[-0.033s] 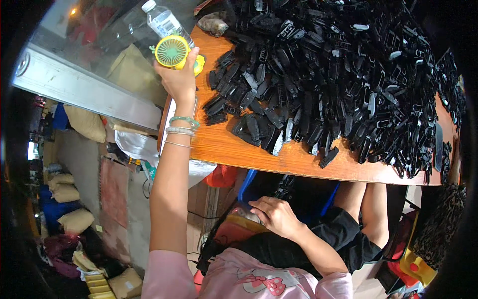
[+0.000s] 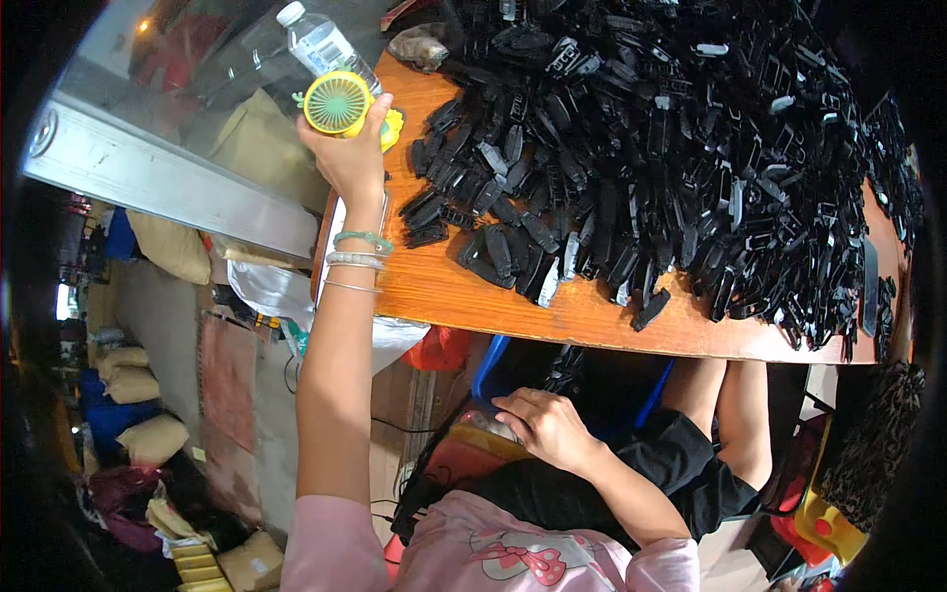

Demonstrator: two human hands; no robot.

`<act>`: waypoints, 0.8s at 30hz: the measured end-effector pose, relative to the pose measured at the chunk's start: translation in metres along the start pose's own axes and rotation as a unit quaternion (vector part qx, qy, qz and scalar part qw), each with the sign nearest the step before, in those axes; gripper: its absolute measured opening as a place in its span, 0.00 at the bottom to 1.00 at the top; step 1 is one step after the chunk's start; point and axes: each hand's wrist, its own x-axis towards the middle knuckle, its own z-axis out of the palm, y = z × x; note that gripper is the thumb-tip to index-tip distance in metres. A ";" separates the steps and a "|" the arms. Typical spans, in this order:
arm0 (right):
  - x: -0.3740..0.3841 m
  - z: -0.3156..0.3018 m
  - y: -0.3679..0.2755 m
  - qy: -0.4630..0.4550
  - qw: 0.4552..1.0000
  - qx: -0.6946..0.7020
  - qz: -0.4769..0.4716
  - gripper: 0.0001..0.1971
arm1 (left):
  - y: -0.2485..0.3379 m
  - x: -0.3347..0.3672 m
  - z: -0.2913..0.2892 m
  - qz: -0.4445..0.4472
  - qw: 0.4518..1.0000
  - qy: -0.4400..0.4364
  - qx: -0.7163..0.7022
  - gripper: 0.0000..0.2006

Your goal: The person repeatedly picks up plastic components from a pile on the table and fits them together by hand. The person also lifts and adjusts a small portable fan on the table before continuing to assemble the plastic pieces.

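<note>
At the table's left end, my left hand is closed around a small yellow handheld fan with a green grille. A yellow piece of it shows past the thumb. Right behind the fan leans a clear plastic bottle with a white cap. Over my lap, my right hand rests palm down with its fingers loosely bent and apart. It lies beside a clear, shiny thing that I cannot make out. Black plastic buckle-like pieces are heaped across the table.
The wooden table has a curved front edge. Beneath it stands a blue bin with black pieces inside. A small tied bag lies by the heap. Sacks sit on the floor to the left, past a white metal frame.
My left hand and the fan have shifted very slightly to the left. My right hand stays where it was.
</note>
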 end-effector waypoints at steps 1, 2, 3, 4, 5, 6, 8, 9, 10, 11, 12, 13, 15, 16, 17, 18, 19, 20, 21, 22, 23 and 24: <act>0.002 -0.001 0.000 -0.006 1.000 -0.005 0.003 0.08 | 0.002 0.002 0.001 0.003 1.000 -0.004 0.000 0.49; 0.003 -0.002 0.001 -0.012 1.000 -0.011 0.006 0.09 | 0.003 0.003 0.000 0.049 0.999 0.009 0.000 0.52; 0.005 -0.003 0.002 -0.008 1.000 -0.008 0.007 0.09 | 0.005 0.006 0.000 0.094 0.995 0.021 -0.001 0.54; 0.005 -0.004 0.003 -0.010 1.000 -0.011 0.005 0.09 | 0.005 0.010 -0.002 0.103 0.994 0.003 -0.020 0.56; 0.004 -0.004 0.003 -0.012 1.000 -0.014 0.004 0.09 | 0.005 0.012 -0.004 0.105 0.994 0.000 -0.020 0.56; 0.003 -0.003 0.003 -0.009 1.000 -0.012 0.005 0.09 | 0.005 0.015 -0.006 0.124 0.992 0.000 -0.008 0.56; 0.002 -0.003 0.004 -0.008 1.000 -0.014 0.010 0.09 | 0.008 0.016 -0.009 0.134 0.991 0.002 0.027 0.55; 0.002 -0.003 0.003 -0.007 1.000 -0.014 0.009 0.09 | 0.009 0.015 -0.010 0.135 0.990 0.001 0.027 0.55; 0.003 -0.004 0.003 -0.008 1.000 -0.017 0.007 0.09 | 0.008 0.015 -0.012 0.125 0.992 0.010 -0.024 0.54; 0.003 -0.004 0.002 -0.009 1.000 -0.020 0.005 0.09 | 0.007 0.014 -0.014 0.114 0.990 0.019 -0.076 0.53; 0.003 -0.004 0.003 -0.010 1.000 -0.020 0.003 0.09 | 0.004 0.012 -0.017 0.114 0.990 0.022 -0.075 0.53; 0.002 -0.003 0.004 -0.008 1.000 -0.020 0.008 0.09 | 0.000 0.009 -0.021 0.081 0.990 0.014 -0.117 0.51; 0.001 -0.004 0.005 -0.009 1.000 -0.025 0.011 0.10 | -0.007 0.007 -0.020 0.047 0.986 0.012 -0.161 0.49; 0.002 -0.005 0.005 -0.014 0.999 -0.025 0.015 0.10 | -0.004 0.005 -0.019 0.018 0.985 -0.012 -0.174 0.48; 0.003 -0.005 0.005 -0.018 0.999 -0.027 0.020 0.10 | -0.001 0.002 -0.017 -0.010 0.982 -0.036 -0.187 0.47; 0.004 -0.005 0.006 -0.022 0.999 -0.030 0.014 0.10 | 0.001 -0.001 -0.016 -0.018 0.989 -0.054 -0.135 0.48; 0.005 -0.003 0.004 -0.020 0.999 -0.028 0.008 0.10 | -0.013 0.009 -0.016 0.034 0.990 -0.066 -0.117 0.50; 0.005 -0.001 0.005 -0.016 0.999 -0.029 0.007 0.09 | -0.014 0.013 -0.016 0.015 0.988 -0.099 -0.119 0.51; 0.006 0.000 0.005 -0.020 0.999 -0.035 0.001 0.09 | -0.015 0.016 -0.015 -0.004 0.984 -0.130 -0.122 0.53; 0.007 0.001 0.004 -0.029 0.999 -0.037 0.004 0.10 | -0.022 0.017 -0.012 -0.009 0.990 -0.091 -0.103 0.54; 0.008 0.000 0.006 -0.036 0.998 -0.043 0.007 0.11 | -0.018 0.016 -0.010 -0.037 0.992 -0.089 -0.081 0.54; 0.008 0.001 0.006 -0.032 0.998 -0.056 0.005 0.09 | -0.014 0.011 -0.010 -0.029 0.989 -0.086 -0.114 0.55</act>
